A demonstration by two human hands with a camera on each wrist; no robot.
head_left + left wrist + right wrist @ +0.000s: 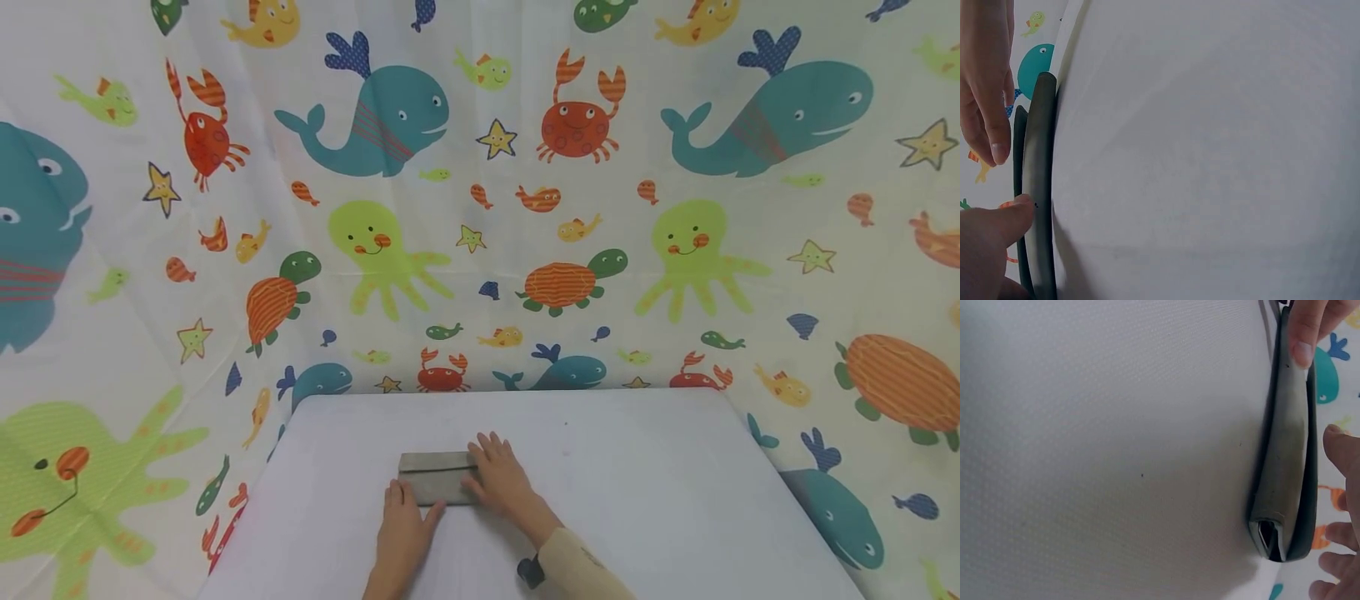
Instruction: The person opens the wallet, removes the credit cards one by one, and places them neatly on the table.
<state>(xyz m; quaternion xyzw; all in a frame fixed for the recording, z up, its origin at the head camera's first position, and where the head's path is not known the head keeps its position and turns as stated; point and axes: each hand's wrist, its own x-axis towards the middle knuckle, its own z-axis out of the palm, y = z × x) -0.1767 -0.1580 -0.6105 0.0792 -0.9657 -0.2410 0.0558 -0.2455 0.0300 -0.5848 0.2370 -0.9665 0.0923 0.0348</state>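
White cloth backdrop with coloured sea animals (480, 283) stands beyond the grey-green case, largest thing here. White flat table (637, 483) lies beneath the case. The case itself, a grey-green, flat, rectangular folding one, leather-like (437, 485), lies on the table in front of the person, long axis running left to right, one hand at each end. Key relation: case sits between the two hands, and the left is the nearer, being in contact. Bare right hand (504, 483) is at the case's right end, overlapping it in the head view; wrist views show its fingers loosely extended, released, grasping nothing, with a gap to the case. Bare left hand (403, 529) is at the near-left corner; fingers fairly straight, touching, no clenching seen; how firmly they press, cannot tell. Left thumb (1017, 215) lies against the case's near long side, so the case runs rightward from it. Right thumb (1339, 449) stands just beside the case, apart. Thin dark fold line (438, 469) runs lengthwise along the case, closer to its far edge.
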